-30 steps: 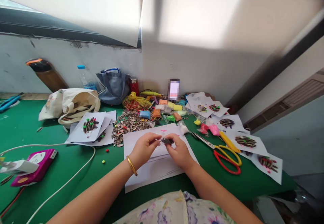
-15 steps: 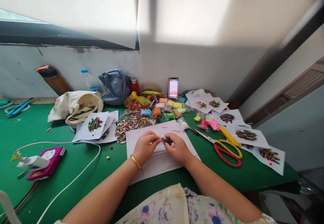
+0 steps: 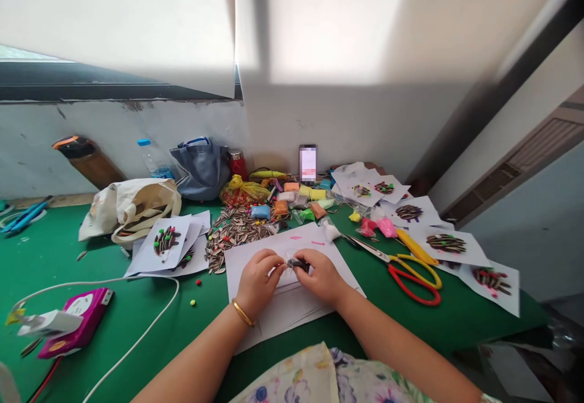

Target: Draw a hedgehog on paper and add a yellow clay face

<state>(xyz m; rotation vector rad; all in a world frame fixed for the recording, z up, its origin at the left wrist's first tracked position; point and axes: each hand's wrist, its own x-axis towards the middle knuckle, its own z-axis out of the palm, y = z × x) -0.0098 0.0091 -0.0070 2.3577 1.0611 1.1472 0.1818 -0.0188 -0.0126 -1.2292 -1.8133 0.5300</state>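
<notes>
Over a white sheet of paper (image 3: 269, 330), both hands meet at a small black lump of clay in clear plastic wrap (image 3: 300, 264). My right hand (image 3: 323, 278) is closed round the black end. My left hand (image 3: 259, 276), a gold bangle at its wrist, pinches the clear plastic at the other side. Two pink marks or pieces (image 3: 318, 244) lie on the sheet's upper part. A packet of white clay (image 3: 329, 231) touches the sheet's far right edge.
Sunflower seeds (image 3: 237, 233) are heaped behind the paper on the left. Coloured clay packets (image 3: 281, 207) lie farther back. Scissors (image 3: 413, 275) rest at right beside seed-decorated sheets (image 3: 447, 244). A white cable (image 3: 150, 324) loops from a magenta power strip (image 3: 77, 324).
The camera view has tilted and shifted slightly. Both hands stay at the wrapped lump, and a little more of its black part shows between the fingers.
</notes>
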